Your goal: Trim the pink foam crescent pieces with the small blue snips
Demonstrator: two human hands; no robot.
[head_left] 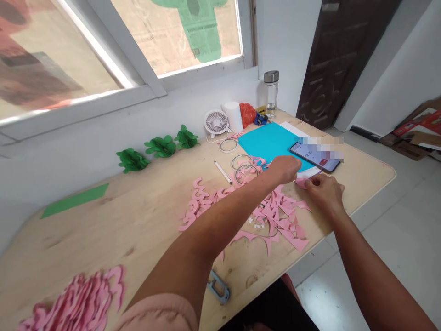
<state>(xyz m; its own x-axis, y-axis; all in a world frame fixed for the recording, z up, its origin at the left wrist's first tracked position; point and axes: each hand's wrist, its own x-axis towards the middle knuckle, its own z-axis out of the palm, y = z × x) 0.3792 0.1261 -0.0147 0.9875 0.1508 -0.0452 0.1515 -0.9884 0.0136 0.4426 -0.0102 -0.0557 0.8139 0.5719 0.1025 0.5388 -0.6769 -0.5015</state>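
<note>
My left hand [286, 168] reaches across the table and is closed over the near edge of the blue paper sheets [265, 143]. What its fingers hold, if anything, is hidden. Close by on the right, my right hand [325, 192] pinches a pink paper piece [300, 183] between thumb and fingers. Pink paper scraps [285, 220] lie scattered under and around my left forearm. Rolls of tape [246, 174] rest among them, and a white pen [223, 172] lies to their left.
A phone [317, 156] lies on the sheets' right side. Along the wall stand a small fan [216, 122], a white roll [233, 117], a glass bottle [271, 94] and green paper shapes [160, 146]. Pink cut-outs [77, 303] are heaped front left. A light blue handle [220, 288] lies near the front edge.
</note>
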